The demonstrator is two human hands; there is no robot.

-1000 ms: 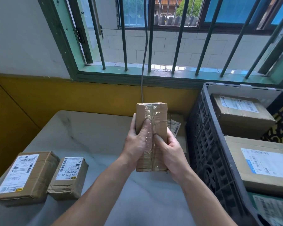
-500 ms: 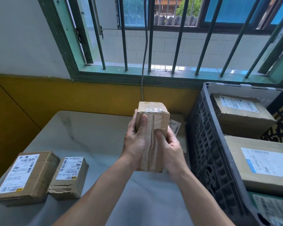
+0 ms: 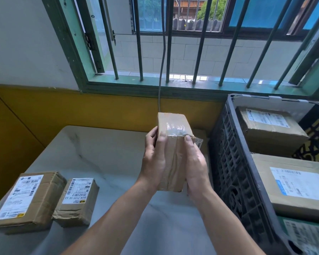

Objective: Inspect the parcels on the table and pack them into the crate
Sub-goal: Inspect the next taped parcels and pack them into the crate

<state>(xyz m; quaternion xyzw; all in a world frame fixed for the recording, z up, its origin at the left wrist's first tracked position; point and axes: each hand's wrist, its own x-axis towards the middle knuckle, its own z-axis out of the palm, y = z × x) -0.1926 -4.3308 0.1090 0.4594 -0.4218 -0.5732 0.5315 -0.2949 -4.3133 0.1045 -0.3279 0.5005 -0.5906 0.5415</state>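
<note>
Crate [image 3: 234, 162] right of table [image 3: 103, 155]

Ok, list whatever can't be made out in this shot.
Head view:
- held parcel: far faces turned away; no label shows.
- parcel behind it: mostly hidden by the held parcel.
- nearest parcel in the crate: cut off by the bottom-right edge.
- left table parcel: label's fine print too small.

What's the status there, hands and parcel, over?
Left hand and right hand grip the taped parcel above the table. At right, crate holds packed parcels. Two labelled parcels wait left. Path to crate looks clear.
</note>
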